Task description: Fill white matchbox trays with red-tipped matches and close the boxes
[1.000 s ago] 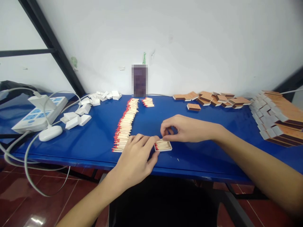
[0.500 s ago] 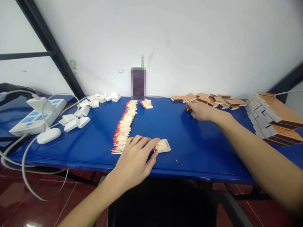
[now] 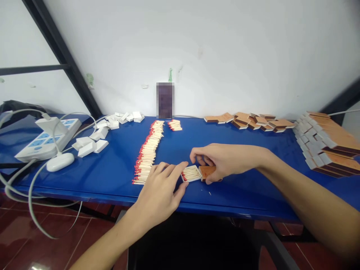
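Note:
My left hand (image 3: 164, 187) grips the left end of a small white matchbox tray (image 3: 197, 179) between thumb and forefinger. Red-headed matches (image 3: 191, 173) fill that tray, which lies flat on the blue table (image 3: 239, 195). Just to its right, my right hand (image 3: 219, 161) holds a brown matchbox sleeve (image 3: 206, 172) with thumb and fingers. The sleeve's left end is up against the tray's right end, in line with it; whether the tray has entered it I cannot tell. A long row of loose matches (image 3: 147, 153) runs beyond my left hand.
A small match pile (image 3: 175, 125) lies near the wall. White trays (image 3: 87, 146) are scattered at left, beside a power strip (image 3: 47, 140) with cables. Brown sleeves (image 3: 247, 120) lie at the back right; stacked matchboxes (image 3: 332, 142) stand far right. Match bits lie near the front edge.
My right hand has come from the back-right sleeves toward me and left, bringing a brown sleeve to the filled tray. My left hand has stayed at the tray.

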`<state>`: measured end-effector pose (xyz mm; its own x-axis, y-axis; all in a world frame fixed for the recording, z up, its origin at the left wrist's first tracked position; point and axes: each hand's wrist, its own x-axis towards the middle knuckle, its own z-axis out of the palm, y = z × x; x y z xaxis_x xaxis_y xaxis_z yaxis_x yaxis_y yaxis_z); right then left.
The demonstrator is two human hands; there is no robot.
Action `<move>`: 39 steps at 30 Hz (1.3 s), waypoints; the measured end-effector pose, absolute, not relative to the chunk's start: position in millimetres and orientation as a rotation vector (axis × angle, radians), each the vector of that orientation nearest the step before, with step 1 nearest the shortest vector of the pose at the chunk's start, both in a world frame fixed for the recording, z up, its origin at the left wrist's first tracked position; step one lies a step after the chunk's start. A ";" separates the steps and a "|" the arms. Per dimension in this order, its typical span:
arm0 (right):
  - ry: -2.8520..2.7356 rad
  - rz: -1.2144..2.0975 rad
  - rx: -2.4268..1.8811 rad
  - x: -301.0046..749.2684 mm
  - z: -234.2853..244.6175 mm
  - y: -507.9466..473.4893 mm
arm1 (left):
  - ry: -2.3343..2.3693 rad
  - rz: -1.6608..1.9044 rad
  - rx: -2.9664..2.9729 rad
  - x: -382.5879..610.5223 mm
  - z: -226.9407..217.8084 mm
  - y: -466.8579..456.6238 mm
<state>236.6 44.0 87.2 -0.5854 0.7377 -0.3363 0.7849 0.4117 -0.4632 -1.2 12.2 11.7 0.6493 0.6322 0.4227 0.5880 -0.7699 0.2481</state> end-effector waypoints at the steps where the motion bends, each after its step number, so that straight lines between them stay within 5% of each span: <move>1: 2.597 -0.902 1.392 236.3 86.1 44.5 | 1.028 0.762 2.771 -1.2 12.1 12.0; 23: 2.751 -0.752 1.368 237.5 84.1 42.7 | 0.954 0.740 2.679 -2.9 14.7 14.2; 39: 2.869 -0.976 1.163 219.9 76.2 37.9 | 1.018 0.717 2.706 -1.7 15.4 13.3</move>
